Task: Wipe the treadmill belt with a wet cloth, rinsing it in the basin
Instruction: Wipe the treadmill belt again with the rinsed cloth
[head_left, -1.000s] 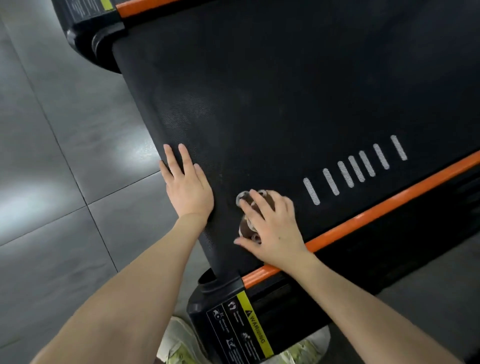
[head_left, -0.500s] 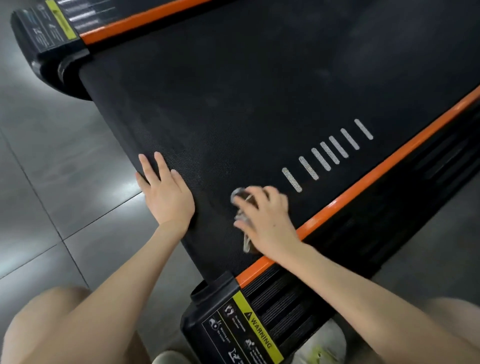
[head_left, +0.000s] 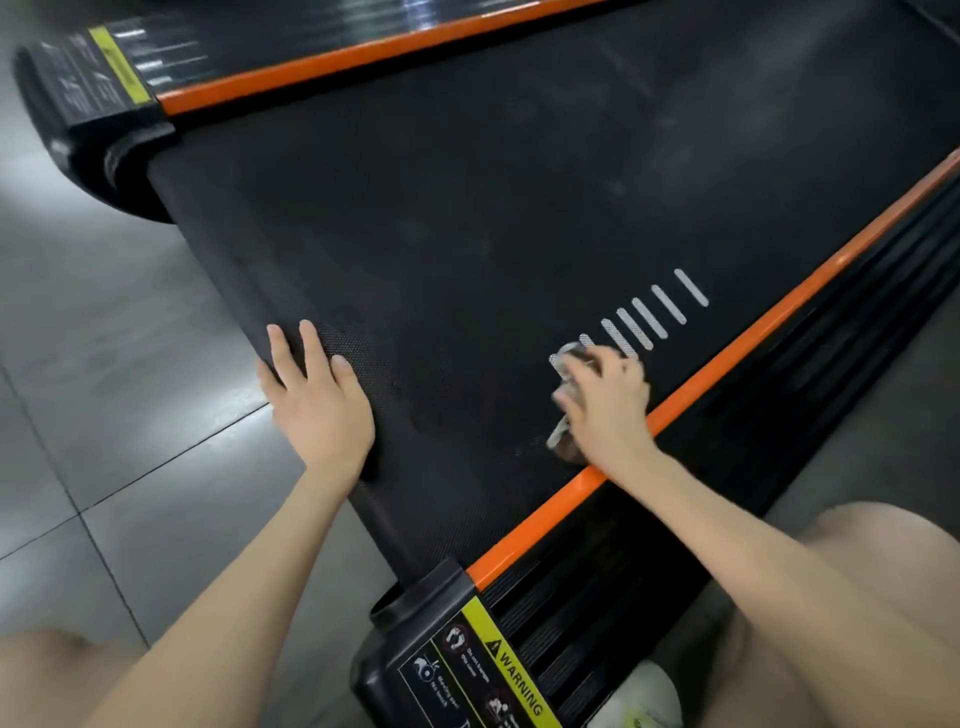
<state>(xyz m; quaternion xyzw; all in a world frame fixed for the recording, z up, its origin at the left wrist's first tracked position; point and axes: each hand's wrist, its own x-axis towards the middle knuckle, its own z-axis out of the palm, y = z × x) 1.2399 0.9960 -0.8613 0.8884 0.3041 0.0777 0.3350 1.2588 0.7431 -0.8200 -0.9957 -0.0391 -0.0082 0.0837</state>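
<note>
While the grey-brown crumpled cloth is lying bunched on the black textured treadmill belt, just inside the near orange side rail, the right hand is covering it, fingers curled round the fabric and pressing it down. Cloth ends are showing at both sides of the hand, so its long axis is running from the rail toward the white dash markings. The left hand, fingers straight, is resting flat on the belt's rear edge, well apart, apparently bracing. Most of the belt is lying forward and leftward of the right hand; the next stroke is probably heading there. No basin is showing.
</note>
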